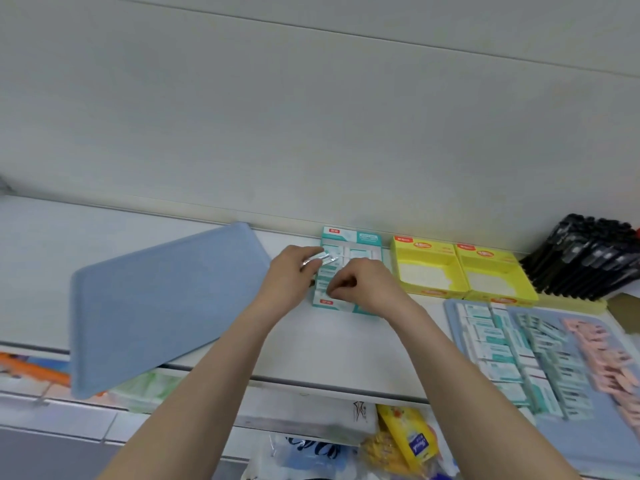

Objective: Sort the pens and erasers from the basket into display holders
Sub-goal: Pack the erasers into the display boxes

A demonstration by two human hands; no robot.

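A teal and white display box (pixel 363 239) stands at the back of the white shelf, with several wrapped erasers in it. My left hand (pixel 289 277) is at the box's left side and pinches a wrapped eraser (pixel 323 260) over it. My right hand (pixel 367 282) rests on the box's front, fingers curled down onto the erasers inside. On the right, a blue tray (pixel 450 308) holds rows of teal and white erasers (pixel 509 355) and pink erasers (pixel 602 358). Black pens (pixel 588 254) stand packed in a holder at the far right.
Two yellow display boxes (pixel 424 268) (pixel 495 277), nearly empty, stand right of the teal box. A blue tray lid (pixel 156 306) lies tilted on the left, overhanging the shelf edge. Bagged goods (pixel 405 438) sit on a lower shelf in front.
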